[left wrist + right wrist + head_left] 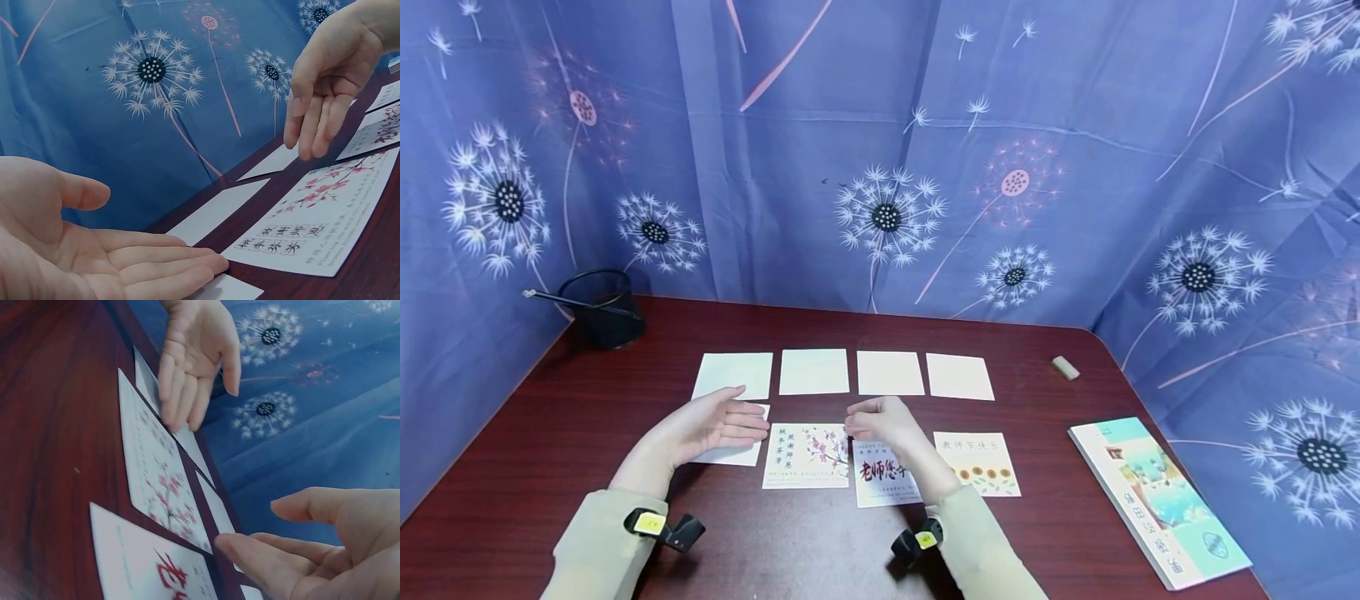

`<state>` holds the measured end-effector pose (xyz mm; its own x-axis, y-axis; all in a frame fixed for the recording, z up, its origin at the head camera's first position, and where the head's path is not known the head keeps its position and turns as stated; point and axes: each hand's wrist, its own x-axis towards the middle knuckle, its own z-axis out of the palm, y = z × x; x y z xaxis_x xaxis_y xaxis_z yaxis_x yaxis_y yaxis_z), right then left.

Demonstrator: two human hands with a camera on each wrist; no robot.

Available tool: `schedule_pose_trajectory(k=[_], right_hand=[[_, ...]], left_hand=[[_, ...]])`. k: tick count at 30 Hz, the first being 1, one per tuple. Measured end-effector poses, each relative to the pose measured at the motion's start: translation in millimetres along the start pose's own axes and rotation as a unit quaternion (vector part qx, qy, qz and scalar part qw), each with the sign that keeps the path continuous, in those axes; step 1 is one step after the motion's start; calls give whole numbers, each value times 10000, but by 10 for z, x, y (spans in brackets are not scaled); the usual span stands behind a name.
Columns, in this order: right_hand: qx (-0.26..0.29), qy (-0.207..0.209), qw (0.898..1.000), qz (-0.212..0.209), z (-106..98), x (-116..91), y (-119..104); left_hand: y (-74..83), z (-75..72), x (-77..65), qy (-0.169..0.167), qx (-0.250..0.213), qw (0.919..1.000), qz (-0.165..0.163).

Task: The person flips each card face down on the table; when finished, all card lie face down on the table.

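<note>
My left hand [715, 427] hovers over a white card [730, 454] at the left of the front row, fingers extended and thumb apart. My right hand [891, 429] hangs above the card with red lettering [880, 492], its fingers loosely bent and nothing between them. Between the hands lies a card with pink blossoms [797, 475], also plain in the left wrist view. To the right of my right hand sits a sunflower card [992, 467]. Behind them runs a row of blank white cards, including a far-left one [733, 371] and a far-right one [960, 377].
A black mesh pen holder [601, 312] with a pen stands at the back left. At the right are a small pale eraser [1065, 367] and a thick book or box [1161, 504] with a landscape cover. A blue dandelion curtain [790, 208] closes off the table's back.
</note>
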<state>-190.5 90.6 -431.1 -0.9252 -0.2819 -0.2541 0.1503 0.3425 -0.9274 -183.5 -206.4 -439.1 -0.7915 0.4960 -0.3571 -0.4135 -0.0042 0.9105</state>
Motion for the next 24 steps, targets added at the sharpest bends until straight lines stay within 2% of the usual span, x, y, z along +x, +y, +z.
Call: schedule_pose_trajectory(k=[8, 12, 19, 24], right_hand=[[225, -314, 9992, 104, -10, 6, 32], [219, -266, 9994, 97, -5, 10, 34], [192, -215, 9995, 95, -6, 7, 31], [210, -148, 9996, 128, 8, 3, 23]], left_hand=[[-2, 37, 13, 130, 21, 9999, -24], [14, 55, -2, 176, -137, 9997, -25], [44, 58, -16, 198, -671, 9976, -11], [27, 67, 5, 230, -767, 9968, 30]])
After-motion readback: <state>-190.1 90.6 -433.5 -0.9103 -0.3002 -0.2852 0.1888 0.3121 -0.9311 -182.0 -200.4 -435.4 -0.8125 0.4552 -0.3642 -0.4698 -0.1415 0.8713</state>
